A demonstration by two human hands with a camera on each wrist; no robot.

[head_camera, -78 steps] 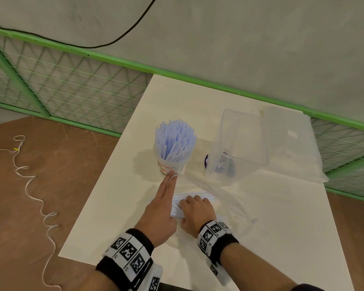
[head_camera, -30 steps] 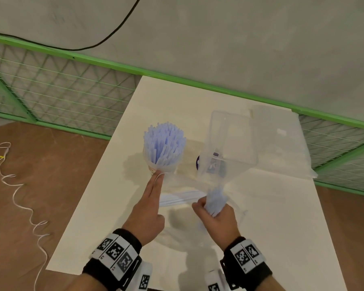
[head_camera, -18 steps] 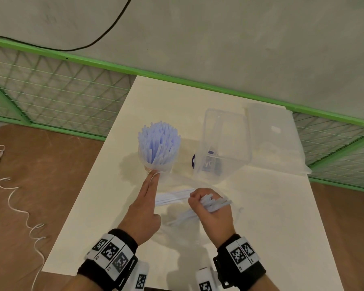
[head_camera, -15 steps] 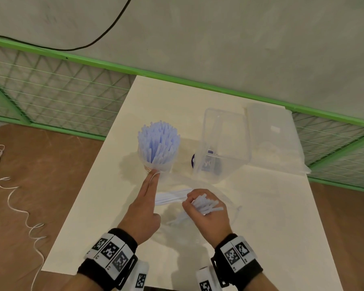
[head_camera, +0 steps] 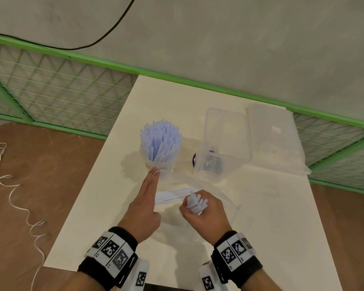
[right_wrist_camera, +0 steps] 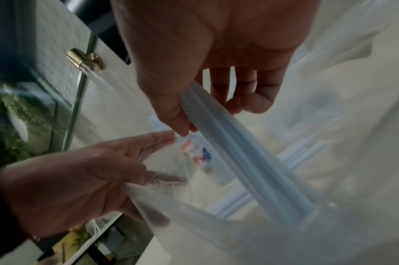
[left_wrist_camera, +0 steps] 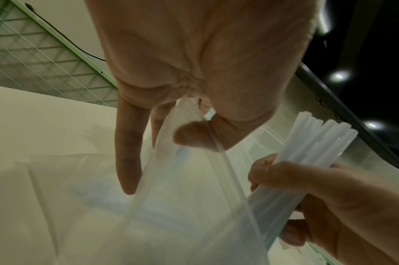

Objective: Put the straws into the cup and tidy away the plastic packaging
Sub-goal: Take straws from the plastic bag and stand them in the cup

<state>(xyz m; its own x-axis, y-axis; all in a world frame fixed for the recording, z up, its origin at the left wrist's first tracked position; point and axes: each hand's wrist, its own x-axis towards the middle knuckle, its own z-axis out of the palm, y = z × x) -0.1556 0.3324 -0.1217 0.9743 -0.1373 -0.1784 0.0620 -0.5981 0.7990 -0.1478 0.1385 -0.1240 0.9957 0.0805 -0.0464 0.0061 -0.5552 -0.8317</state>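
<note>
Right hand (head_camera: 202,215) grips a bunch of straws (head_camera: 195,203); left hand (head_camera: 144,208) pinches the plastic bag (left_wrist_camera: 182,206) edge by the full cup (head_camera: 160,152). More straws (head_camera: 174,194) lie between the hands. Only the wrist views show the thumb pinching. A clear box (head_camera: 223,143) stands close behind on the table (head_camera: 282,217)

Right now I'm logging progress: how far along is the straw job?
Mostly done: the cup already stands packed with straws. In hand: the right hand grips a bundle of straws drawn from the plastic bag, whose edge the left hand pinches. Left: a few loose straws lie in the bag on the table, and the bag isn't tidied away yet.
</note>
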